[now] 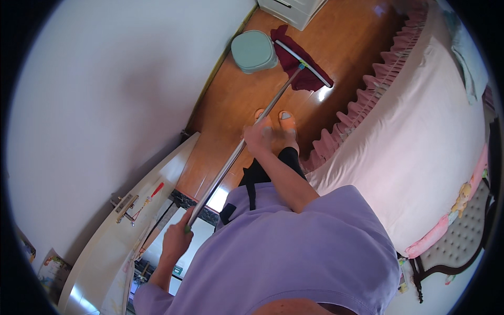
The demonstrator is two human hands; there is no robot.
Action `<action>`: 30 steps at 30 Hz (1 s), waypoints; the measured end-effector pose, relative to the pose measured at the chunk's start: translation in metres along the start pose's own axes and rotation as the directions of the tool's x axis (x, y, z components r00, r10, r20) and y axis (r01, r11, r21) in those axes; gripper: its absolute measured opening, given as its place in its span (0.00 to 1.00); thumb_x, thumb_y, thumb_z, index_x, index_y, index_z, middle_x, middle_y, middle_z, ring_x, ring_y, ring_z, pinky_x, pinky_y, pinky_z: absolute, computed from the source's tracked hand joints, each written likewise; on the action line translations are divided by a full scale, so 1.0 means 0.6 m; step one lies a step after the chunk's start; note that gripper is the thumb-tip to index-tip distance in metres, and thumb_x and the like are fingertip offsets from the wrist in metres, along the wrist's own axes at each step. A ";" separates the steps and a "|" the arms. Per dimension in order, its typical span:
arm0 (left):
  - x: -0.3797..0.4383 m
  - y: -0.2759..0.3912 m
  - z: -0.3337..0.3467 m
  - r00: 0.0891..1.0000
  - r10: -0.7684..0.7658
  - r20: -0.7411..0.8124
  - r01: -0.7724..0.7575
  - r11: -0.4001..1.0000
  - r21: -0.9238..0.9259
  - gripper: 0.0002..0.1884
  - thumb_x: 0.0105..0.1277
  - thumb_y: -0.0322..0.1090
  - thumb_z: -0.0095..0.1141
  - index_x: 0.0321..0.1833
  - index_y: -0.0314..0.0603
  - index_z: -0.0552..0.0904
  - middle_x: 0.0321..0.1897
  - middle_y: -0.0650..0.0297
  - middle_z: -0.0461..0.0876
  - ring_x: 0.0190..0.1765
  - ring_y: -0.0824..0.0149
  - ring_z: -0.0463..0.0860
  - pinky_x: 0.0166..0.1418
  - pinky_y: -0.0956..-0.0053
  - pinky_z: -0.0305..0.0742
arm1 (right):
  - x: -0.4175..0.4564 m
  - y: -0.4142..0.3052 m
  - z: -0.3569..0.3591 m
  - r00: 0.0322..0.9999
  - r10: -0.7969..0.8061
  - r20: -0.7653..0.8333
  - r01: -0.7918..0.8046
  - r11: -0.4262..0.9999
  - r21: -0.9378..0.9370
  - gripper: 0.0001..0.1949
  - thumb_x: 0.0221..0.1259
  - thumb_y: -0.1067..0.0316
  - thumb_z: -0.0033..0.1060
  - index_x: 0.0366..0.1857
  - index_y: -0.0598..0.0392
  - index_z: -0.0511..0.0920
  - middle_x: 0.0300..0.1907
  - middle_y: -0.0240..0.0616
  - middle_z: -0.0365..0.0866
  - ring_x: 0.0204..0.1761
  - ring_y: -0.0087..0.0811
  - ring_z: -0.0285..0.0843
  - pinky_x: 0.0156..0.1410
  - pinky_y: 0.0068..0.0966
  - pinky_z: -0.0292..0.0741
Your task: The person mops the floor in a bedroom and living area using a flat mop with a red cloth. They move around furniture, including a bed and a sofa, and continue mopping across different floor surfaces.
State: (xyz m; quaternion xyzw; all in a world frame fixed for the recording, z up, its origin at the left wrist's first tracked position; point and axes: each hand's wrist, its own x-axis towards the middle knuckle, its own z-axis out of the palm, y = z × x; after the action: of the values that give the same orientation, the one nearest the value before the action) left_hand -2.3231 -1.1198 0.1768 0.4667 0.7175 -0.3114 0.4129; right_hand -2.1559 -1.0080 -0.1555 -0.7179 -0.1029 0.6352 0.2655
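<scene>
Both of my hands grip the metal pole point(224, 173) of a floor mop. My left hand point(176, 240) is wrapped around its top end, where a bit of green shows. Farther down the pole, near my feet, my right hand point(258, 138) is closed on it. The mop's flat bar head point(304, 63) lies across a dark red cloth point(291, 59) on the wooden floor point(220, 94). Part of the cloth touches or nearly touches a pale green lidded bin point(254, 51); which of the two, I cannot tell.
A bed point(417, 130) with a pink ruffled skirt point(366, 94) stands on the right. A white wall point(118, 78) and an open door point(130, 228) with a hanging red-handled item point(156, 189) are on the left. At the top is a white cabinet point(291, 12). Orange slippers point(287, 122) are on my feet.
</scene>
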 end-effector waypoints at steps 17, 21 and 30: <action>0.051 0.004 0.202 0.998 -0.016 0.059 0.055 0.670 -0.740 0.34 0.55 0.24 0.60 0.68 0.49 0.71 0.56 0.49 0.79 0.61 0.55 0.77 0.64 0.71 0.67 | 0.220 0.140 0.039 0.831 -0.221 0.511 0.520 -0.019 -0.854 0.18 0.64 0.55 0.56 0.46 0.61 0.78 0.35 0.42 0.83 0.40 0.39 0.83 0.48 0.33 0.77; -0.030 0.027 0.253 0.992 -0.078 0.097 0.123 0.510 -0.851 0.31 0.57 0.27 0.60 0.68 0.47 0.71 0.56 0.49 0.78 0.62 0.55 0.76 0.64 0.70 0.67 | 0.144 0.226 0.002 0.878 -0.212 0.430 0.479 0.363 -0.799 0.19 0.65 0.55 0.53 0.50 0.57 0.64 0.31 0.43 0.82 0.38 0.40 0.83 0.44 0.36 0.77; -0.164 0.075 0.211 0.985 -0.167 0.047 0.124 0.487 -0.865 0.28 0.58 0.26 0.58 0.65 0.42 0.73 0.54 0.47 0.79 0.59 0.50 0.77 0.62 0.66 0.68 | -0.102 0.293 -0.074 0.941 0.019 0.339 0.246 0.648 -0.721 0.49 0.55 0.75 0.56 0.72 0.61 0.28 0.34 0.57 0.81 0.34 0.45 0.84 0.33 0.38 0.79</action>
State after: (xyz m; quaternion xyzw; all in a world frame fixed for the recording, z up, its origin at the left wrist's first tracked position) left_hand -2.2213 -1.2491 0.2020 0.1424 0.8222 0.0652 0.5472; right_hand -2.1569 -1.1960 -0.1910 -0.6434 -0.4435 0.6229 -0.0366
